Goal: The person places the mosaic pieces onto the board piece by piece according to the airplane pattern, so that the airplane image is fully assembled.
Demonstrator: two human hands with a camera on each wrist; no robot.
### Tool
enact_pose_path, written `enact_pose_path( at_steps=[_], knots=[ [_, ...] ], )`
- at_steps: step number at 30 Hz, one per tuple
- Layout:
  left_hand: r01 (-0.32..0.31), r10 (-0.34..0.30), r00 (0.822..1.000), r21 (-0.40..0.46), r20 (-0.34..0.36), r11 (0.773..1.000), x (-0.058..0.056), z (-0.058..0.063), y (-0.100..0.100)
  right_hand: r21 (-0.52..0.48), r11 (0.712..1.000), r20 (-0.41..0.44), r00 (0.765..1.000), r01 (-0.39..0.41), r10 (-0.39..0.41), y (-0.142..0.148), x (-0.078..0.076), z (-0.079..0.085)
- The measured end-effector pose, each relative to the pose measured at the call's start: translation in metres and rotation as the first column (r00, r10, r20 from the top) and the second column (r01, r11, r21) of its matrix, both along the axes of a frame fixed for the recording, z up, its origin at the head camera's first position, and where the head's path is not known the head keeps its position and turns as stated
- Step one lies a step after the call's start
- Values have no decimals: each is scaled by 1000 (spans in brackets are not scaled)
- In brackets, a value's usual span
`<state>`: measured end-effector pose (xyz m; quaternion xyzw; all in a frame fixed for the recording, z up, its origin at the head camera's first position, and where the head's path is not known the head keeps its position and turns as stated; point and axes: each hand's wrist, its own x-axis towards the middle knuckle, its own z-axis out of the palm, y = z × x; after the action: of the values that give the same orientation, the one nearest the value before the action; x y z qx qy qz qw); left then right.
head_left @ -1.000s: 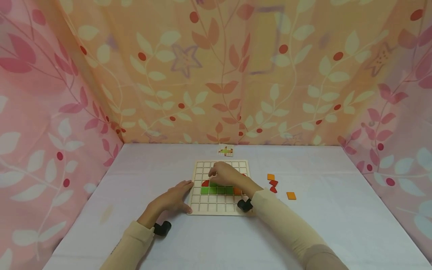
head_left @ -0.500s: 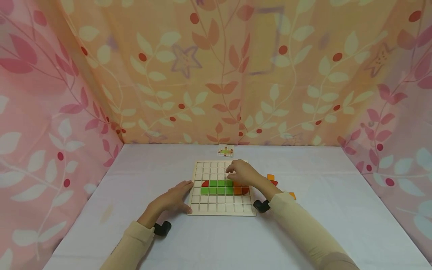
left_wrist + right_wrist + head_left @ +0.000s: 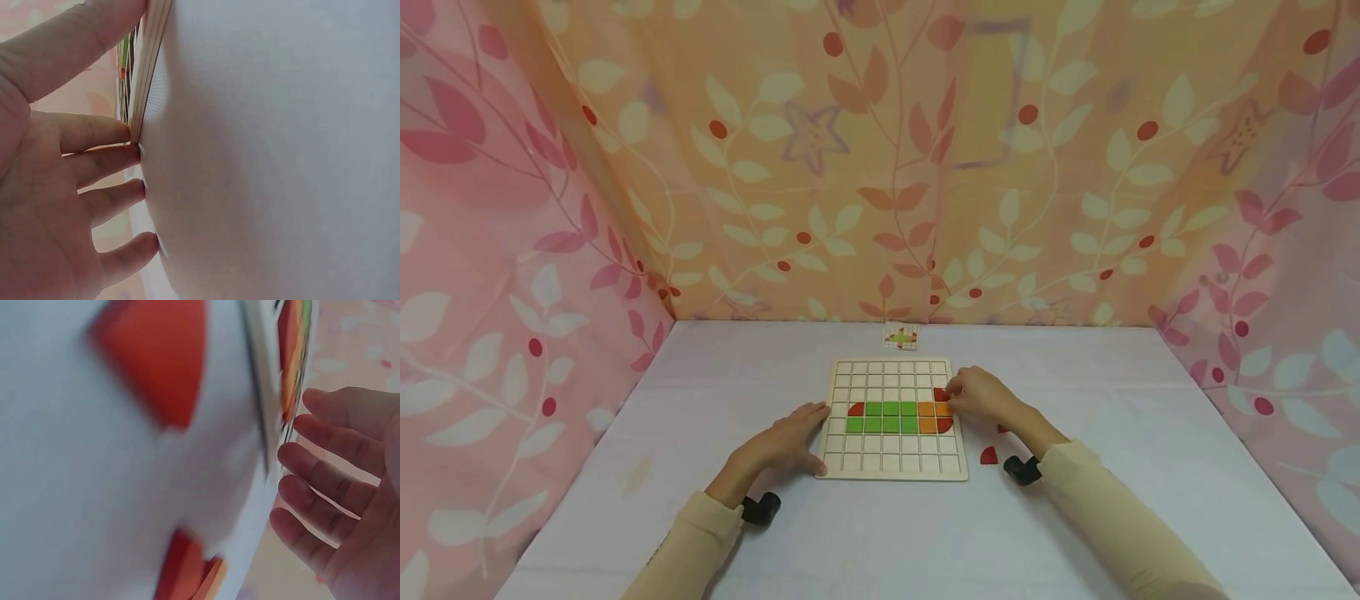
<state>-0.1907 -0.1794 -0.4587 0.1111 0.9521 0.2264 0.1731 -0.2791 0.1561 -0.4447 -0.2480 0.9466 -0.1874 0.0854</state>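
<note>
Gridded board (image 3: 891, 460) lies flat, left fingers (image 3: 103, 164) spread against one edge, right fingers (image 3: 344, 442) spread at the opposite edge.

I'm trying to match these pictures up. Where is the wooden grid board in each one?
Head: the wooden grid board lies below centre, left hand at its left edge, right hand at its right.
Left wrist: seen edge-on, running down from the top, left of centre.
Right wrist: seen edge-on and blurred, running down from the top, right of centre.
Shared landmark: the white tabletop.
</note>
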Motion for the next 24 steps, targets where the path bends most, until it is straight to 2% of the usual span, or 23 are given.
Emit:
enact_pose_path(
  at_steps=[13, 17, 24],
  knots=[
    [3, -3, 1000, -10, -3, 1000, -3, -4, -3, 34, 992, 36, 991, 125, -127, 42, 4, -7],
    [4, -4, 1000, -5, -6, 1000, -3, -5, -3, 56, 990, 46, 990, 132, -134, 50, 4, -10],
    [10, -10, 1000, -9, -13, 1000, -4, -6, -3, 88, 986, 16, 989, 142, -144, 62, 3, -11]
  ],
)
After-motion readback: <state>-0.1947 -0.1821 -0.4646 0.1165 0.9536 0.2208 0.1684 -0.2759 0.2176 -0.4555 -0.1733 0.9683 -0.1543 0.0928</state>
